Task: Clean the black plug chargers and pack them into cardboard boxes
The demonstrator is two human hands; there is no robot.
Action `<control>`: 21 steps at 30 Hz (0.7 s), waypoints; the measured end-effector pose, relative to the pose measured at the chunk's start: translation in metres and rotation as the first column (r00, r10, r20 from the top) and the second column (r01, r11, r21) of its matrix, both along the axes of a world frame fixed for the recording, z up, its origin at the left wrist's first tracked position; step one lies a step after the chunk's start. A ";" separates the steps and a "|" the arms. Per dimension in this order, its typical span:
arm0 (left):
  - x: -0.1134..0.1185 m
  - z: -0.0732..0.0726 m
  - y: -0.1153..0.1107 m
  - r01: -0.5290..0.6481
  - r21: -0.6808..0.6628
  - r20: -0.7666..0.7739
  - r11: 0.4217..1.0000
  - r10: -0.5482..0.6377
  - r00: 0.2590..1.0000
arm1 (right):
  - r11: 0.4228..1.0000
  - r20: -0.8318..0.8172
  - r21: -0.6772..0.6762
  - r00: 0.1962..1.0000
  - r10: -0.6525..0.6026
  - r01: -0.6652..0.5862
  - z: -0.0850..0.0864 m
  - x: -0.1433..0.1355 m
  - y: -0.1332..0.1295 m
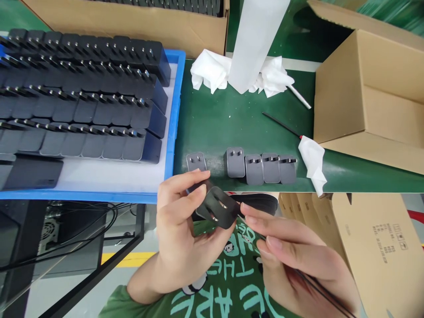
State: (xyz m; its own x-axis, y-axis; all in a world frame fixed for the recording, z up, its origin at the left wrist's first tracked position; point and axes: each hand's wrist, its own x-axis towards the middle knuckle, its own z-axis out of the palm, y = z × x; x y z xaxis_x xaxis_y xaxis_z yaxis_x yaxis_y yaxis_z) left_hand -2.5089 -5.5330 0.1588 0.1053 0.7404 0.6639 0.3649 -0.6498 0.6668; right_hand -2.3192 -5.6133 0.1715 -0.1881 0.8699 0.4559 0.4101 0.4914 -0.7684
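My left hand [180,225] is wrapped around a black plug adapter [219,206], its two metal prongs facing up toward me. Pinched in my right hand [298,260] is a thin dark pair of tweezers [326,289], whose tip meets the adapter's right side near the fingertips. What the tip touches there is too small to make out. Just beyond my left fingers, another adapter [196,161] lies on the green table [212,119]. Several more adapters [271,168] stand in a short row right of it, prongs up.
At left, a blue-rimmed tray [179,88] holds several rows of adapters. Cardboard boxes stand at the back [185,22] and right [344,88]. White crumpled wipes [212,70] and a thin black stick with a white wipe [311,161] lie on the table.
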 end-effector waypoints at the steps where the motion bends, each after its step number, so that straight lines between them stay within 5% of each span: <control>1: 0.000 0.000 0.000 -0.005 -0.001 -0.005 1.000 0.005 1.000 | 1.000 0.004 0.003 1.000 0.011 -0.011 0.001 0.000 0.001; 6: 0.000 0.000 0.001 -0.017 -0.006 -0.002 1.000 0.017 1.000 | 0.999 -0.027 0.021 0.999 -0.035 0.035 0.003 -0.011 0.007; 11: 0.001 0.002 0.005 -0.042 0.084 -0.022 0.996 0.044 0.999 | 0.905 -0.291 0.176 0.899 -0.327 0.387 -0.003 -0.043 0.013; 17: -0.001 0.000 0.006 -0.066 0.079 -0.022 0.995 0.068 0.997 | 0.898 -0.323 0.102 0.868 -0.377 0.428 -0.005 -0.050 0.014; 21: -0.001 0.000 0.006 -0.057 0.089 -0.036 0.994 0.060 0.998 | 0.900 -0.288 0.168 0.893 -0.345 0.402 -0.004 -0.048 0.015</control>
